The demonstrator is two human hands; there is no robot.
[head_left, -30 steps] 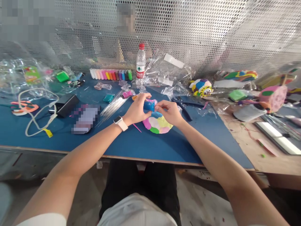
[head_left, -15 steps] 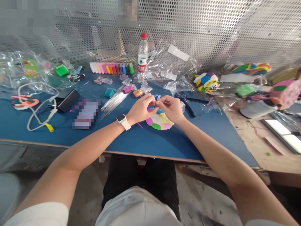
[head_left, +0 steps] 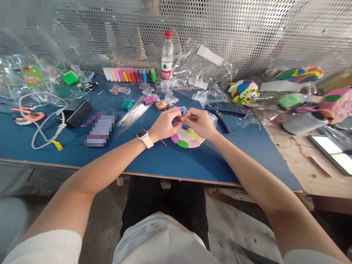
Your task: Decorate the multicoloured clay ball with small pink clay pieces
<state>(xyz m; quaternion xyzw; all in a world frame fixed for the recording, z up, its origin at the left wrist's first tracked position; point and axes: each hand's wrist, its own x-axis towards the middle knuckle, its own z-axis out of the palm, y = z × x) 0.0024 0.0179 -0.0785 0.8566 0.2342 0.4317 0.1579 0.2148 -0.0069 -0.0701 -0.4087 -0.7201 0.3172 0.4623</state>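
Observation:
My left hand, with a white watch on its wrist, and my right hand meet fingertip to fingertip over a flat multicoloured clay disc on the blue table top. Both hands are closed in a pinch on a small bit of clay between them; it is too small to name the colour surely. A blue and pink clay lump shows just behind my fingers. The disc's far part is hidden under my hands.
A water bottle stands at the back by a row of clay sticks. Clear wrappers, thin rods, black pliers, a black charger with white cable and finished clay figures lie around. Perforated metal screen behind.
The blue clay block held up between my hands a second ago is down behind them. My hands have lowered onto the disc and now pinch something small.

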